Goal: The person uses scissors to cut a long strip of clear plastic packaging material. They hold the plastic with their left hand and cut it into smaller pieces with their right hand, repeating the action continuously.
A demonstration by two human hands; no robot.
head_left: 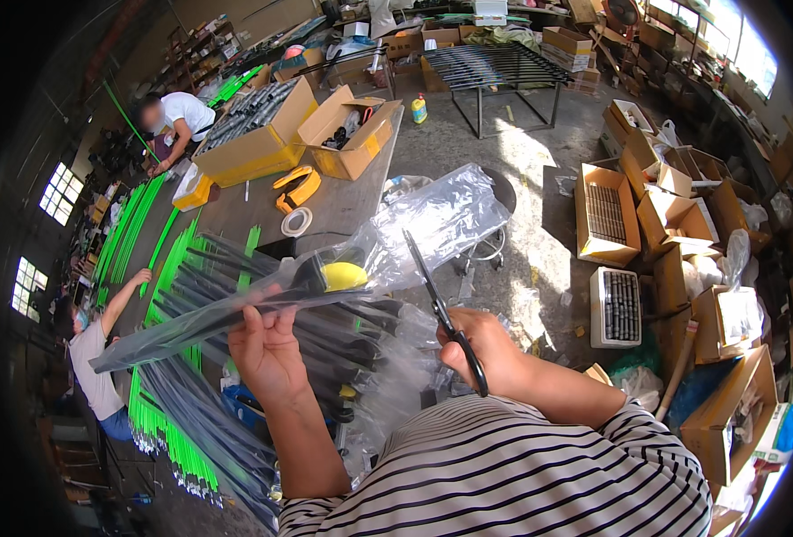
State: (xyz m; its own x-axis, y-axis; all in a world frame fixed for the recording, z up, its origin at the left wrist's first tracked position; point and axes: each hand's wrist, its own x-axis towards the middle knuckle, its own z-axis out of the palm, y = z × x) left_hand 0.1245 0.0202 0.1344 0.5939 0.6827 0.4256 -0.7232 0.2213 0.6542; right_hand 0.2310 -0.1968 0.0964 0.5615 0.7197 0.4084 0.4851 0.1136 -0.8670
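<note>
Head view, and it's the bag (428, 224) that takes centre stage: long, clear plastic, running slantwise, its far right end wide, crinkled and shining, its near left end narrow and dark along its length. The left hand (269, 349) is on it, thumb and fingers closed on the bag's lower edge near the middle, palm turned up. Just right of that grip, a yellow piece (343, 276) sits against the plastic; whether it lies inside, I can't tell. Over to the right hand (490, 345), wrapped firmly round the scissors (444, 313), their tips pointing up just beside the bag's right half; contact between blade and plastic is too close to call. Below the bag, dark wrapped strips (204, 416) fan out, with bright green rods (159, 412) beneath and to their left. Above the bag, on the table (343, 201), there's a tape roll (286, 225), a yellow-orange band (300, 191), and farther off a box of tubes (267, 164) beside an open box (369, 157). Two co-workers here: one in white (186, 115) up and left of the bag, another (92, 367) at its left end, arm stretched toward the rods. Well right of the bag stands a white crate (598, 313).
</note>
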